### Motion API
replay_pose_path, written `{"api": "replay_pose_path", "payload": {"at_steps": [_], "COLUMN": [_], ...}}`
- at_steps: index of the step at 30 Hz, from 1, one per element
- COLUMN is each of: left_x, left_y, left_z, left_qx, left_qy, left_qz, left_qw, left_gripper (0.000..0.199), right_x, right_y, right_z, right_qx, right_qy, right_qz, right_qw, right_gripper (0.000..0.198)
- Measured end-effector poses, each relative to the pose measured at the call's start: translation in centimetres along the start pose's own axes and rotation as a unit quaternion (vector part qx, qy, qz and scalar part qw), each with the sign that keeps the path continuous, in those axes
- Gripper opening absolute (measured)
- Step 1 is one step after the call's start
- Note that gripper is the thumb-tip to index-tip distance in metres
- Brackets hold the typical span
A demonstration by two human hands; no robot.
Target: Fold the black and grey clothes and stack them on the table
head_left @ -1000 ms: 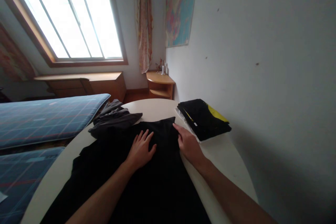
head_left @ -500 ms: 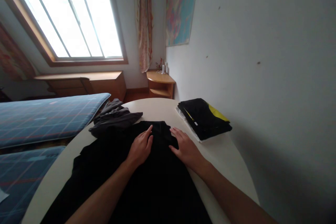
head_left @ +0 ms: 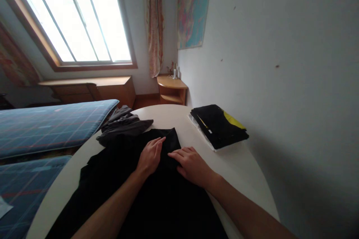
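Observation:
A black garment [head_left: 168,201] lies spread on a white round table [head_left: 249,179], reaching down past the bottom of the view. My left hand [head_left: 151,155] rests on its upper part, fingers stretched forward and close together. To the right, my right hand [head_left: 193,166] lies over the garment's right edge, its fingers extended leftward and the thumb apart below them. Between and beyond the hands, a corner of the cloth points up. The dark fabric hides most of its folds.
A crumpled grey garment [head_left: 123,125] touches the black one at the far left. Folded black-and-yellow clothing [head_left: 218,125] sits on a white bag at the table's right, near the wall [head_left: 294,112]. Blue plaid mattresses [head_left: 56,125] stand left of the table.
My right hand has moved left and toward me, its fingers now lying on the black cloth. The cloth's upper right edge has shifted into a pointed corner. My left hand barely moved.

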State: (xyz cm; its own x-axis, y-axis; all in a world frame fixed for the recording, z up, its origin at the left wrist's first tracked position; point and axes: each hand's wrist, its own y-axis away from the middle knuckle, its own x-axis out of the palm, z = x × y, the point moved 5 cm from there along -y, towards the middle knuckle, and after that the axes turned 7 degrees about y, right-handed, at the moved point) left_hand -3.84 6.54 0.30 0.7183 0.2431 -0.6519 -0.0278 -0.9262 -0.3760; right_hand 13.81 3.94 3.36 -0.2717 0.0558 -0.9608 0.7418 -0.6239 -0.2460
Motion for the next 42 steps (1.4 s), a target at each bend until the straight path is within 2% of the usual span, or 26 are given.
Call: {"api": "replay_pose_path", "payload": {"at_steps": [5, 9, 14, 17, 20, 23, 26, 28, 31, 34, 38, 42], "left_x": [0.4, -0.2, -1.6, -1.5, -1.0, 0.3, 1.6, 2.0, 1.9, 1.6, 1.5, 1.9], "left_y": [-0.3, -0.3, 0.1, 0.1, 0.1, 0.4, 0.9, 1.2, 1.5, 1.5, 1.5, 1.7], "left_z": [0.5, 0.2, -0.4, -0.6, -0.9, -1.1, -0.9, -0.8, -1.2, -1.9, -2.0, -1.2], "left_qx": [0.019, 0.005, -0.072, -0.051, 0.019, 0.087, 0.083, 0.062, 0.052, 0.051, 0.047, 0.038], "left_qy": [-0.082, -0.06, -0.103, -0.129, -0.143, -0.136, -0.151, -0.173, -0.202, -0.214, -0.221, -0.221], "left_qz": [-0.013, -0.02, -0.073, -0.074, -0.072, 0.007, 0.096, 0.118, 0.107, 0.085, 0.07, 0.083], "left_qw": [0.996, 0.998, 0.989, 0.987, 0.987, 0.987, 0.98, 0.976, 0.972, 0.972, 0.972, 0.971], "left_gripper": [0.024, 0.03, 0.016, 0.012, 0.021, 0.044, 0.054, 0.052, 0.052, 0.05, 0.047, 0.057], "right_x": [0.4, 0.4, 0.6, 0.9, 0.9, 0.7, 0.5, 0.3, 0.1, 0.0, 0.1, 0.3], "right_y": [0.1, 0.3, 0.6, 0.7, 0.8, 0.9, 0.8, 0.6, 0.4, 0.5, 0.9, 1.2], "right_z": [-1.2, -1.7, -2.4, -2.8, -2.8, -2.7, -2.8, -3.2, -4.3, -5.1, -5.4, -5.0], "right_qx": [0.001, -0.001, 0.004, 0.007, 0.004, -0.004, -0.004, 0.008, 0.048, 0.063, 0.032, 0.013], "right_qy": [-0.006, -0.036, -0.093, -0.124, -0.143, -0.152, -0.162, -0.165, -0.144, -0.113, -0.109, -0.092], "right_qz": [0.002, 0.001, 0.011, 0.025, 0.037, 0.06, 0.07, 0.053, 0.004, -0.018, -0.008, 0.028], "right_qw": [1.0, 0.999, 0.996, 0.992, 0.989, 0.987, 0.984, 0.985, 0.988, 0.991, 0.993, 0.995], "right_gripper": [0.031, 0.021, 0.022, 0.021, 0.018, 0.019, 0.014, 0.012, 0.015, 0.017, 0.027, 0.031]}}
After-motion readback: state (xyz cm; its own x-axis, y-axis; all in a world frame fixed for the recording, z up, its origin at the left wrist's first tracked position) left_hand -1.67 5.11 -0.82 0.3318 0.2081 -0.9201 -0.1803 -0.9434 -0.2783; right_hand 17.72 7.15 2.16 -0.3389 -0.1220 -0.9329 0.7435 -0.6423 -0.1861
